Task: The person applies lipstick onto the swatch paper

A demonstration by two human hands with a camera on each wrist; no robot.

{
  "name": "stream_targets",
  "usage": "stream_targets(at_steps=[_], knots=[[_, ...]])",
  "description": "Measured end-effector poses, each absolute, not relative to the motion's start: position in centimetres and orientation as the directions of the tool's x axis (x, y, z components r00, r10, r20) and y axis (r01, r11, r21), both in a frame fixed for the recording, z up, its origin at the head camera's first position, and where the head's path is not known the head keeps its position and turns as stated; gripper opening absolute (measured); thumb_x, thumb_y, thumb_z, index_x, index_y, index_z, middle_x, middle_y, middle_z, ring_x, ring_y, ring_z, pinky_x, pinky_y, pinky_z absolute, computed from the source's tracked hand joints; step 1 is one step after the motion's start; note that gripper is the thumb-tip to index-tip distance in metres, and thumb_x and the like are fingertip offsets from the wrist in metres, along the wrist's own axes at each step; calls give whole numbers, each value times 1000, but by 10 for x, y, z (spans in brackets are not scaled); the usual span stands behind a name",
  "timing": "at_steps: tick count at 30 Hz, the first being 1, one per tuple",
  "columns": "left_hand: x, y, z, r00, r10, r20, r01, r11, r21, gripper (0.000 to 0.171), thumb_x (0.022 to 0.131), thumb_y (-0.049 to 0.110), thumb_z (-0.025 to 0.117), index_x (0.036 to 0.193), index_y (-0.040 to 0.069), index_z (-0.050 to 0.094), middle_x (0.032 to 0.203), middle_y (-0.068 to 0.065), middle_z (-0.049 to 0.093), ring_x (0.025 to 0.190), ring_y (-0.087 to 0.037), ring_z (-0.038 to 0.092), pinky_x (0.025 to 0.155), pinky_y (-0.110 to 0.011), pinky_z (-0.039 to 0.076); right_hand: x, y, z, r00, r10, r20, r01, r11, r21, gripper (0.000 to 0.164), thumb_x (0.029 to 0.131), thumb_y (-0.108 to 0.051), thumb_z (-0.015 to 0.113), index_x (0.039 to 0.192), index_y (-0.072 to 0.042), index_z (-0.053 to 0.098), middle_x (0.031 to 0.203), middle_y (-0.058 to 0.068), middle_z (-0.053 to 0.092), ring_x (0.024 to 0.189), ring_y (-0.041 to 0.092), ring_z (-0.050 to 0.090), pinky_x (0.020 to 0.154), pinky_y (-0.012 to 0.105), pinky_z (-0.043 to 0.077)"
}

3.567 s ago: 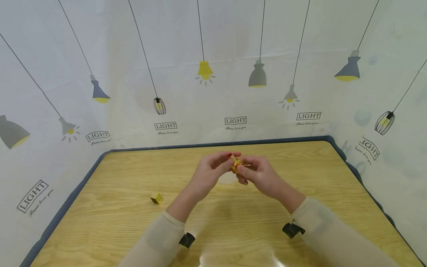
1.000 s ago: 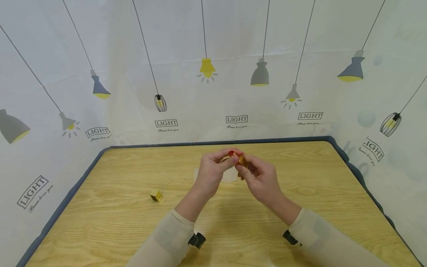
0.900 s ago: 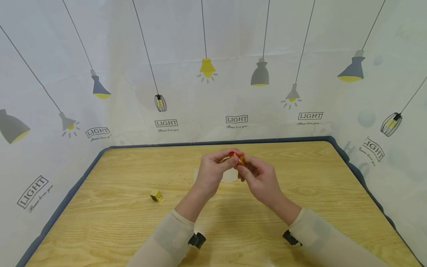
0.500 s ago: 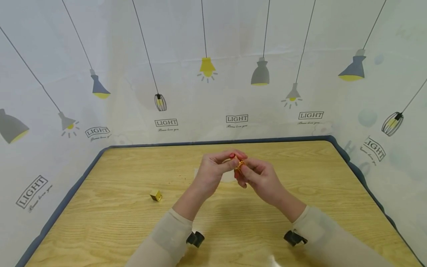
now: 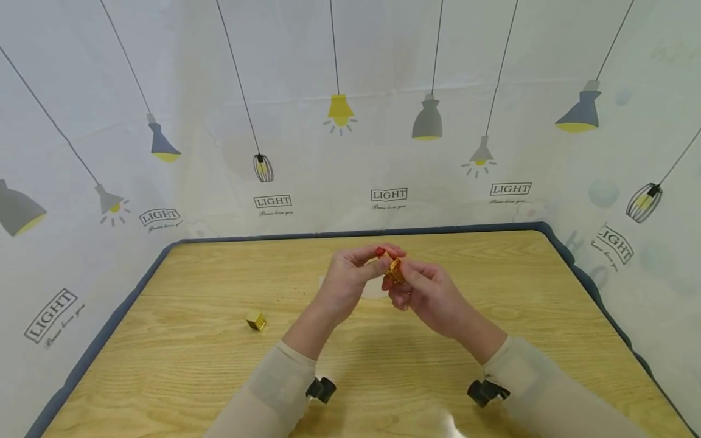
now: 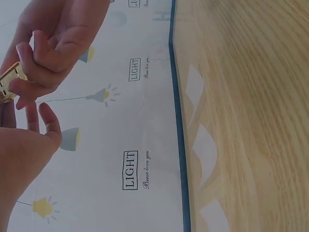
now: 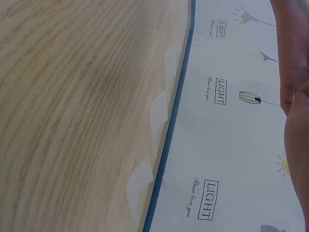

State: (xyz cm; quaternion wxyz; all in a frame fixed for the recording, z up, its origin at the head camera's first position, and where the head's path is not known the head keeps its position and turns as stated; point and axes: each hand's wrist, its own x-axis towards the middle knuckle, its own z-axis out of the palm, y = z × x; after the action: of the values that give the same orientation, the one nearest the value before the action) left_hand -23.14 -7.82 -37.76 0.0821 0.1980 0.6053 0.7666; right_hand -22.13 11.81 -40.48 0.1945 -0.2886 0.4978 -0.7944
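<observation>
so both hands are up over the middle of the table (image 5: pixel 219 371), and they've got one small gold piece (image 5: pixel 395 272) between them, off the tabletop. the right hand (image 5: pixel 438 299) has it pinched between thumb and fingers, and the left hand (image 5: pixel 347 281) is pinching at the other end of it. there's a little red bit (image 5: pixel 380 251) poking out by the left fingertips, can't tell if it's part of the gold piece or separate. the left wrist cam gets the gold piece at its edge, with dark slots in it. the right wrist cam doesn't show the grip.

a white sheet (image 5: pixel 375 289) lies on the table, partly hidden behind the hands. over on the left there's a shiny gold cap (image 5: pixel 256 322), boxy, sitting well apart from the hands, plus some tiny reddish specks (image 5: pixel 292 297) farther back. pale sleeves (image 5: pixel 271 386) on both arms.
</observation>
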Motion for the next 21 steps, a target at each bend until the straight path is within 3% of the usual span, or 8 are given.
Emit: stream_targets(at_steps=[2, 6, 9, 12, 14, 17, 21], knots=[[-232, -78, -378, -896, 381, 228, 137, -252, 958, 40, 88, 42, 80, 112, 10, 83, 115, 2, 80, 121, -18, 69, 118, -47, 47, -221, 121, -404, -764, -609, 213, 81, -417, -905, 43, 117, -38, 38, 118, -17, 75, 96, -4, 75, 71, 7, 60, 66, 20, 50], [-233, -77, -380, -869, 417, 266, 180, -235, 955, 61, 88, 46, 78, 125, -2, 75, 124, 2, 79, 130, -18, 66, 117, -48, 49, -221, 126, -399, -807, -583, 96, 163, -377, -912, 47, 115, -45, 39, 112, -18, 78, 92, -2, 73, 67, 6, 57, 64, 19, 48], [-235, -74, -380, -851, 455, 264, 182, -216, 959, 55, 99, 33, 74, 135, -8, 67, 142, -3, 73, 143, -17, 58, 123, -50, 43, -222, 133, -397, -851, -524, 33, 179, -349, -920, 43, 114, -43, 45, 107, -18, 80, 89, -2, 69, 68, 7, 54, 66, 19, 49], [-238, -70, -379, -842, 490, 224, 161, -168, 973, 43, 105, 14, 69, 143, -5, 63, 155, -11, 61, 152, -21, 50, 126, -52, 40, -225, 142, -394, -877, -480, 16, 167, -337, -927, 40, 114, -40, 47, 106, -18, 80, 88, -2, 66, 70, 8, 53, 67, 19, 50], [-240, -70, -380, -852, 493, 174, 151, -87, 985, 45, 104, 10, 68, 148, 0, 61, 160, -12, 56, 152, -28, 50, 125, -53, 42, -228, 150, -392, -891, -454, 13, 159, -338, -928, 38, 113, -39, 48, 107, -17, 79, 89, -3, 66, 71, 9, 54, 68, 20, 50], [-245, -72, -386, -878, 465, 115, 178, 92, 980, 49, 103, 16, 72, 150, 9, 61, 160, -9, 57, 150, -31, 52, 124, -53, 44, -235, 160, -389, -915, -404, -6, 162, -354, -921, 33, 112, -37, 52, 110, -16, 78, 94, -2, 67, 74, 10, 57, 70, 20, 53], [-259, -71, -403, -913, 400, 81, 254, 400, 881, 47, 101, 26, 76, 145, 14, 67, 154, -9, 61, 147, -35, 53, 122, -54, 45, -247, 172, -388, -943, -329, -56, 189, -387, -903, 25, 109, -30, 60, 116, -16, 80, 105, 0, 70, 82, 11, 65, 79, 20, 60]])
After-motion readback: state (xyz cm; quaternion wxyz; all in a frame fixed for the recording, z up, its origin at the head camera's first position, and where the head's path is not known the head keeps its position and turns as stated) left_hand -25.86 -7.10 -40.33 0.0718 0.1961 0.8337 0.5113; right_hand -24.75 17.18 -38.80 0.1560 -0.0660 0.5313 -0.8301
